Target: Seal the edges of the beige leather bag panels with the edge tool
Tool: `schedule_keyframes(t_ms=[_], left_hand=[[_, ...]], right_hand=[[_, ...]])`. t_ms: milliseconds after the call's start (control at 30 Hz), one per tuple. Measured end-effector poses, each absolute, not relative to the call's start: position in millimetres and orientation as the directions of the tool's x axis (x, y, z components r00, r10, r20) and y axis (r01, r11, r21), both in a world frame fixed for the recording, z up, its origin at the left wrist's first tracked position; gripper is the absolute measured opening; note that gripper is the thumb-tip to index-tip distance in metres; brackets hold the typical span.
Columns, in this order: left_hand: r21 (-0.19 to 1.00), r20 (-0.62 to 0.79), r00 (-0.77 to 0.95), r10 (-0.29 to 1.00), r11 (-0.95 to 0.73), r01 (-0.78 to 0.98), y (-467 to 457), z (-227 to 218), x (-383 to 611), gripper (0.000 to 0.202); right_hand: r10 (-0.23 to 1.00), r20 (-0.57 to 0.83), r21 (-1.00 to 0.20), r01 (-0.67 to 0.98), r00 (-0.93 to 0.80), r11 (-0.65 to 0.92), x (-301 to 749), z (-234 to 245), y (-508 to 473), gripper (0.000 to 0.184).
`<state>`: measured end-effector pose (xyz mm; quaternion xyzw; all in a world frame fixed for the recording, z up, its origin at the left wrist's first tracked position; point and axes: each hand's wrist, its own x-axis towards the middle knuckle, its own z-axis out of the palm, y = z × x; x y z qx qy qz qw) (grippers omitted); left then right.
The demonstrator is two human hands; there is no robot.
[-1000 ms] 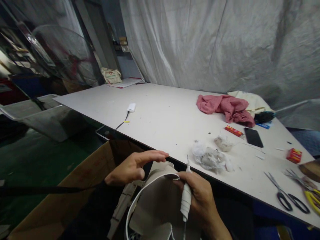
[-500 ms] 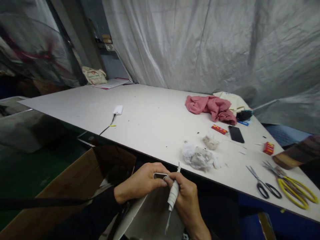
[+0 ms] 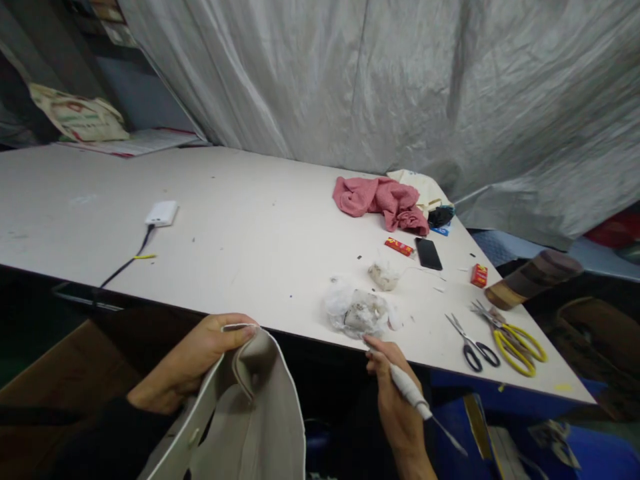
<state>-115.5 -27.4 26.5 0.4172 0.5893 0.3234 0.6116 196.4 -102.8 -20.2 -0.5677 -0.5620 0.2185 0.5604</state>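
Observation:
My left hand pinches the upper rim of a pale beige bag-like piece with white edges and a fold inside. The piece hangs below the table edge with its mouth towards me. In my right hand is a slim tool with a white wrapped handle and a thin metal rod at its rear end. Its front tip is mostly hidden by my fingers. Those fingers are at the table edge, beside a clear plastic bag around a greyish lump. Behind that lies a smaller wrapped lump.
Black-handled scissors and yellow-handled scissors lie on the right. Farther back are a phone, red packets and a pink cloth. A white box with a cable sits left. A cardboard box stands below.
My hands have moved apart. The right hand has carried the tool towards the plastic bag, and its rear end now points right. The left hand has moved left, showing the piece's inside. The view has shifted right.

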Motion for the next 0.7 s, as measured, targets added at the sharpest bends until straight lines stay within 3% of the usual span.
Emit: schedule_keyframes(t_ms=[100, 200, 433, 700], left_hand=[[0.902, -0.416, 0.203, 0.886, 0.373, 0.218, -36.6, -6.1, -67.6, 0.032], [0.893, -0.375, 0.284, 0.882, 0.262, 0.365, -52.4, -34.1, -27.2, 0.025], [0.869, -0.393, 0.339, 0.855, 0.224, 0.442, -62.4, -42.5, -2.4, 0.021], [0.862, -0.413, 0.370, 0.832, 0.226, 0.455, -60.9, -44.4, 4.4, 0.018]], right_hand=[[0.856, 0.297, -0.899, 0.425, 0.423, 0.102, 214.2, -27.5, -93.4, 0.031], [0.834, 0.278, -0.897, 0.440, 0.477, 0.047, 226.1, -33.8, -84.6, 0.028], [0.810, 0.401, -0.840, 0.524, 0.428, 0.139, 236.6, -44.3, -69.4, 0.019], [0.857, 0.351, -0.855, 0.504, 0.379, 0.127, 241.2, -52.7, -60.7, 0.020]])
